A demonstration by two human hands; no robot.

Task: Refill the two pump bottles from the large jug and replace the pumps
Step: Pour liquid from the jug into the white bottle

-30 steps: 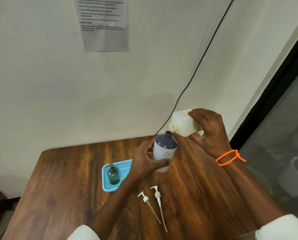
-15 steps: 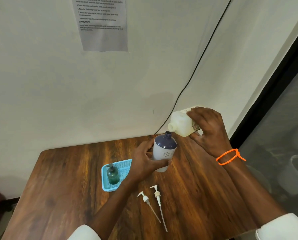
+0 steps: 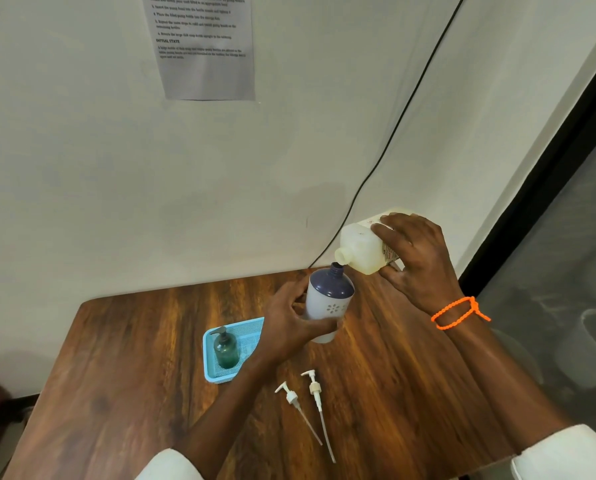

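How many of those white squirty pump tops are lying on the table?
2. Both lie loose on the wooden table near the person: the left pump and the right pump, side by side, tubes pointing toward the person. None looks hidden.

Open wood on your left and near right; the table's middle is taken up.

You are blocking the far centre with the left hand (image 3: 291, 327) on the bottle (image 3: 327, 303) and the tipped jug (image 3: 364, 249) close to the wall (image 3: 116, 168). The blue tray (image 3: 210, 370) and two loose pumps (image 3: 298, 403) are occupying the middle, while the table (image 3: 116, 393) is lying bare leftward.
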